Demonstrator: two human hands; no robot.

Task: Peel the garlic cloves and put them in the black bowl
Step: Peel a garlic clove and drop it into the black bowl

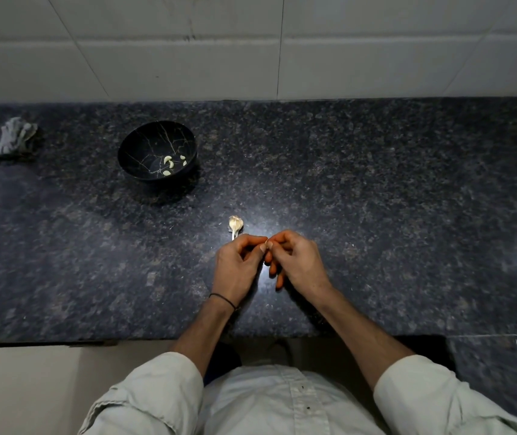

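Peeling looks underway: left hand (237, 262) and right hand (296, 262), both curled, pinch a mostly hidden garlic clove (267, 245) together. Just beyond the grip lies the garlic head (235, 223); the black bowl (144, 142) sits farther beyond, leftward. Next likely calls for stripping skin free.

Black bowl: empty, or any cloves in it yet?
Not empty. A few pale peeled cloves lie on the bottom of the upright black bowl.
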